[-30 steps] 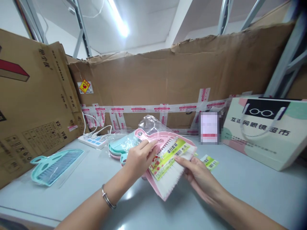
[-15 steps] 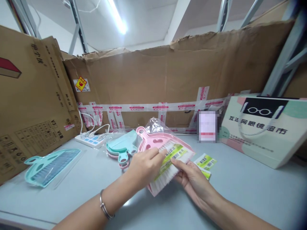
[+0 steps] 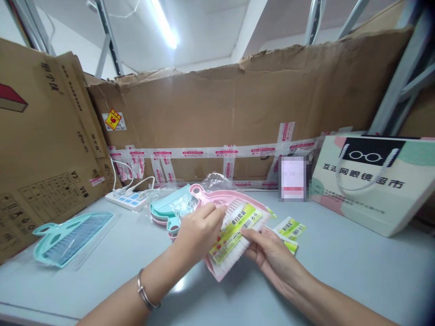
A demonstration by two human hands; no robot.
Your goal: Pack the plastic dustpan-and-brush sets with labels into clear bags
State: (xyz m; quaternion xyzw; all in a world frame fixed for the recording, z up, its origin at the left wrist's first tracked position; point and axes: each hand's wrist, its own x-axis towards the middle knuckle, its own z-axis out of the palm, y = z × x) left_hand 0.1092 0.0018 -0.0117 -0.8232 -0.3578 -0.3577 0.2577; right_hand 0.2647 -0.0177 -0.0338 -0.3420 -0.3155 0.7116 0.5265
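Observation:
A pink dustpan [image 3: 234,194] with a white-bristled brush [image 3: 234,262] is tilted up in front of me, clear plastic wrap [image 3: 217,179] bunched behind it. A yellow-green and white label card [image 3: 234,231] lies across the bristles. My right hand [image 3: 272,253] is closed on the set's right edge, thumb over the card's corner. My left hand [image 3: 202,231] is closed at the card's left side, with knuckles up; its fingertips and whatever they pinch are hidden. Behind my left hand lie turquoise dustpans [image 3: 173,203]. More label cards [image 3: 290,227] rest beyond my right hand.
A bagged turquoise dustpan and brush [image 3: 73,237] lies on the table [image 3: 129,253] at left. A power strip [image 3: 125,199] with plugged cables, a blurred phone-like screen [image 3: 292,179] and a paper bag [image 3: 370,181] stand along the back. Cardboard [image 3: 204,113] walls the rear.
My left hand's fingers have drawn back left across the card and curled in, uncovering more of its print. The pink set has shifted slightly left and down; my right hand keeps its grip.

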